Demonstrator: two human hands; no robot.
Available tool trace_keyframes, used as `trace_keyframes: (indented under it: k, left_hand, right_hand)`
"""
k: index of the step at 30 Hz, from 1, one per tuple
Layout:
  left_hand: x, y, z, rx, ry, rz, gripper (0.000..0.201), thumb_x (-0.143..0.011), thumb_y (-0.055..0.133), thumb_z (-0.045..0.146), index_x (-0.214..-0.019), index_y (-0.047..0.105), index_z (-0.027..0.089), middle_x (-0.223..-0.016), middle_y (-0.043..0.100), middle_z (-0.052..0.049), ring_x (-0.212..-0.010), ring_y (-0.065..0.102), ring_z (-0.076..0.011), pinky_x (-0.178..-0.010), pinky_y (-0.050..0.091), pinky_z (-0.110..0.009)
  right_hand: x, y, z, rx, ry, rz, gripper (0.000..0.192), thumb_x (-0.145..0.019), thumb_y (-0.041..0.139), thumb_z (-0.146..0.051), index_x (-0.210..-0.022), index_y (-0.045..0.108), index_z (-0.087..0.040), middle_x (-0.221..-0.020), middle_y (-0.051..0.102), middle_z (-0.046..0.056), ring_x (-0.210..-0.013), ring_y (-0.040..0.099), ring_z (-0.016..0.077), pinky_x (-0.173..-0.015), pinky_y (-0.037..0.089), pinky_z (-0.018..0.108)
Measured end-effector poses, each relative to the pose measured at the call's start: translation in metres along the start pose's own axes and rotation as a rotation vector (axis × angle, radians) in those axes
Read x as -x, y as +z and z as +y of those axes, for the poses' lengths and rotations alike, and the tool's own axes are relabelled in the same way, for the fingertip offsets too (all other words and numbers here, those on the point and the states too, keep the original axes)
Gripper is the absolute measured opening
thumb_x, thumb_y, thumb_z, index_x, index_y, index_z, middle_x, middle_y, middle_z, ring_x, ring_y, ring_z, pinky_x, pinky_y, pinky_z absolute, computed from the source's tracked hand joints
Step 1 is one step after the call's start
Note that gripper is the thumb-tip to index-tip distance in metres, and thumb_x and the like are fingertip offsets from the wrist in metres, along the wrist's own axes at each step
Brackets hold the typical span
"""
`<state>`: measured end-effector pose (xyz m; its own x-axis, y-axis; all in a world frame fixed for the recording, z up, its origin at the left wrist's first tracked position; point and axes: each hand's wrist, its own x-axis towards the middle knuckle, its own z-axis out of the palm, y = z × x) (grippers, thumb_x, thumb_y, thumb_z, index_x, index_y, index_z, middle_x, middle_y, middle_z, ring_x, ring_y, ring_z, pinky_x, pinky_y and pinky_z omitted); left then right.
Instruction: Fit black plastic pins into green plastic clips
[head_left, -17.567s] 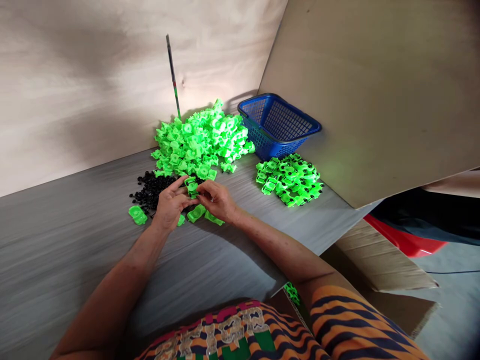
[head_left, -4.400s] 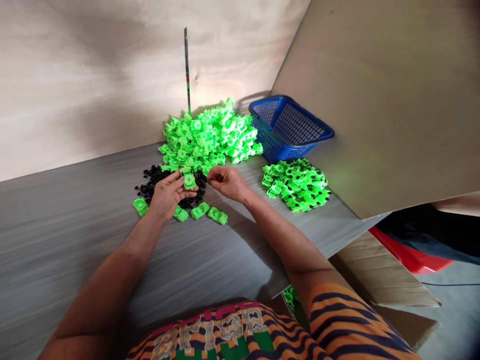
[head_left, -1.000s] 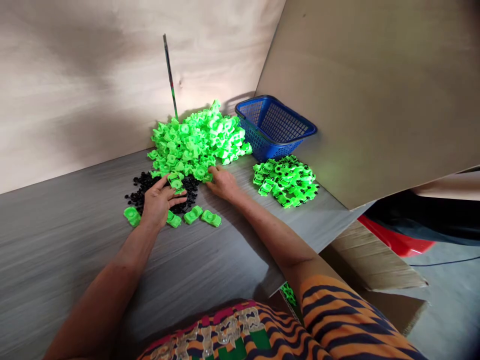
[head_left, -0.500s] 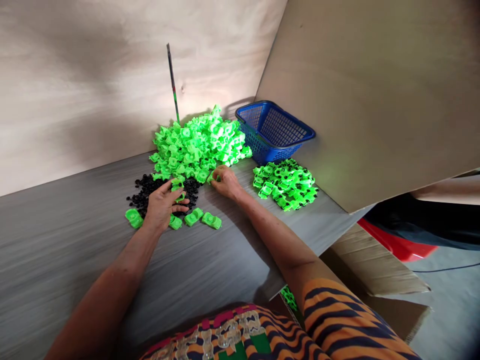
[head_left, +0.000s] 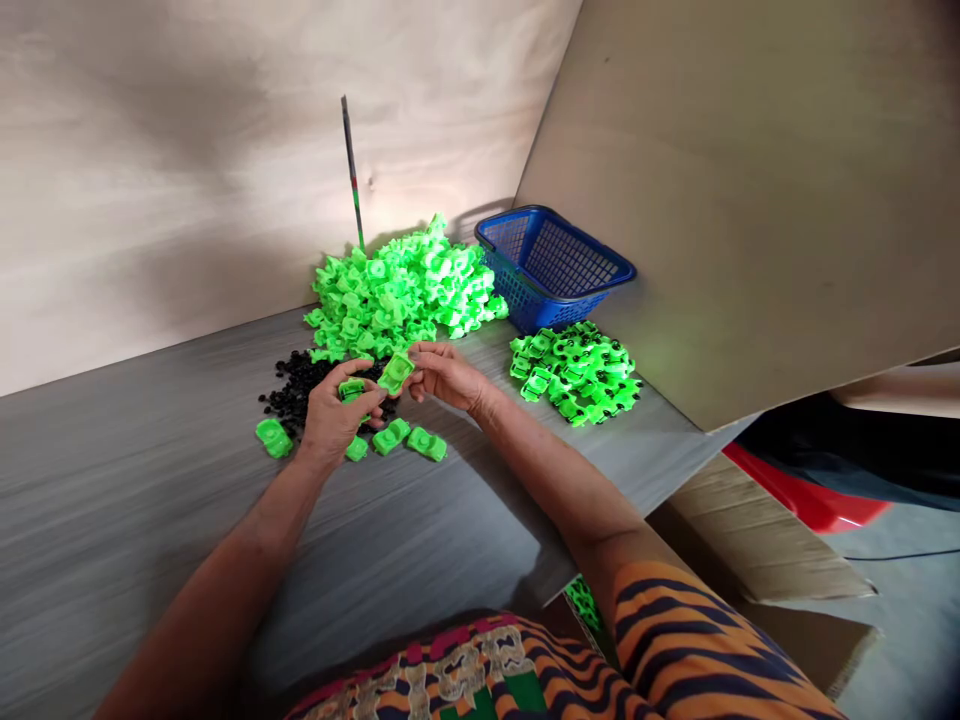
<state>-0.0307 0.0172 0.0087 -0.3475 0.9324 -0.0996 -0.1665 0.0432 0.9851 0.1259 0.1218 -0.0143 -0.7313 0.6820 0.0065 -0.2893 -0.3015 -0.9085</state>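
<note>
My left hand [head_left: 335, 412] is closed around a green toy car body [head_left: 351, 389], above a heap of small black wheels [head_left: 295, 385]. Between finger and thumb, my right hand [head_left: 448, 375] grips another green toy car body [head_left: 397, 372], its hollow side facing me, close to the left fingertips. Several loose car bodies [head_left: 426, 443] lie on the grey table in front of the wheels. Behind both hands rises a big pile of green car bodies [head_left: 390, 295]. My left fingers partly hide the piece they hold.
A blue plastic basket [head_left: 555, 270] stands at the back right. In front of it lies a heap of green cars with black wheels [head_left: 577, 375]. Wooden panels [head_left: 187, 150] wall the back and right. Cardboard flaps [head_left: 772, 520] and another person's arm [head_left: 892, 390] show at right.
My right hand has come away from the green pile's front edge with a car body and moved left, near my left hand. My left hand keeps its car body. The view has shifted slightly.
</note>
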Motion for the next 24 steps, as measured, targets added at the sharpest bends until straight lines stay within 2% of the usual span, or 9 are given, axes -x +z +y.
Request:
trace_keyframes:
  k: [4,9,11,13,15,18,20,24]
  left_hand:
    - [0.000,-0.002,0.001,-0.142,0.021,-0.039,0.061,-0.041,0.093,0.039,-0.092,0.075,0.013,-0.069,0.066,0.002,-0.046,0.056,-0.0095,-0.042,0.049,-0.023]
    - [-0.003,-0.005,-0.001,-0.167,-0.030,-0.067,0.049,-0.042,0.093,0.043,-0.074,0.075,0.011,-0.062,0.067,-0.002,-0.053,0.060,-0.0135,-0.044,0.049,-0.023]
    - [-0.004,-0.006,-0.002,-0.097,-0.048,-0.032,0.049,-0.040,0.094,0.042,-0.073,0.073,0.012,-0.063,0.067,-0.001,-0.055,0.060,-0.0141,-0.046,0.053,-0.025]
    - [-0.006,-0.008,-0.001,-0.012,-0.070,0.005,0.050,-0.039,0.095,0.040,-0.074,0.071,0.013,-0.066,0.067,-0.001,-0.059,0.064,-0.0162,-0.048,0.056,-0.028]
    - [-0.007,-0.010,0.001,0.060,-0.098,0.034,0.051,-0.041,0.094,0.038,-0.079,0.070,0.013,-0.072,0.070,-0.002,-0.062,0.068,-0.0188,-0.047,0.056,-0.028]
    - [-0.009,-0.012,0.003,0.113,-0.147,0.063,0.055,-0.046,0.092,0.032,-0.094,0.070,0.014,-0.080,0.074,-0.004,-0.055,0.067,-0.0174,-0.040,0.050,-0.025]
    - [-0.009,-0.011,0.003,0.132,-0.172,0.075,0.060,-0.049,0.089,0.028,-0.104,0.069,0.014,-0.081,0.075,-0.004,-0.050,0.064,-0.0146,-0.038,0.045,-0.022]
    - [-0.008,-0.011,0.002,0.157,-0.218,0.020,0.067,-0.055,0.086,0.024,-0.119,0.067,0.016,-0.087,0.076,-0.004,-0.051,0.064,-0.0126,-0.040,0.047,-0.021]
  right_hand:
    - [0.002,0.012,0.008,0.044,0.071,-0.053,0.038,-0.078,0.080,-0.047,-0.074,0.055,-0.018,-0.055,0.061,-0.004,-0.056,0.071,0.0160,-0.040,0.045,0.018]
    - [0.001,0.020,0.010,0.244,0.032,-0.016,0.040,-0.082,0.070,-0.055,-0.072,0.056,-0.019,-0.060,0.063,-0.002,-0.054,0.064,0.0134,-0.046,0.046,0.021]
    - [-0.003,0.010,0.008,0.475,-0.038,0.099,0.032,-0.088,0.064,-0.045,-0.071,0.057,-0.019,-0.062,0.063,-0.001,-0.058,0.062,0.0127,-0.051,0.044,0.021]
    - [-0.008,-0.007,0.006,0.791,-0.126,0.297,0.020,-0.085,0.061,-0.026,-0.067,0.057,-0.018,-0.060,0.060,-0.003,-0.059,0.056,0.0108,-0.056,0.040,0.021]
    - [-0.012,-0.024,0.007,1.079,-0.127,0.418,0.016,-0.078,0.059,-0.011,-0.063,0.057,-0.018,-0.059,0.057,-0.003,-0.061,0.052,0.0108,-0.061,0.038,0.022]
    - [-0.014,-0.036,0.014,1.313,-0.049,0.343,0.018,-0.073,0.054,-0.004,-0.066,0.064,-0.017,-0.065,0.062,-0.001,-0.066,0.052,0.0129,-0.066,0.037,0.024]
    - [-0.014,-0.035,0.022,1.401,-0.033,0.330,0.020,-0.076,0.053,-0.004,-0.075,0.069,-0.016,-0.074,0.067,0.003,-0.072,0.056,0.0153,-0.069,0.038,0.026]
    - [-0.014,-0.027,0.031,1.529,-0.009,0.446,0.024,-0.085,0.053,-0.012,-0.098,0.073,-0.015,-0.094,0.072,0.009,-0.086,0.061,0.0205,-0.074,0.041,0.028]
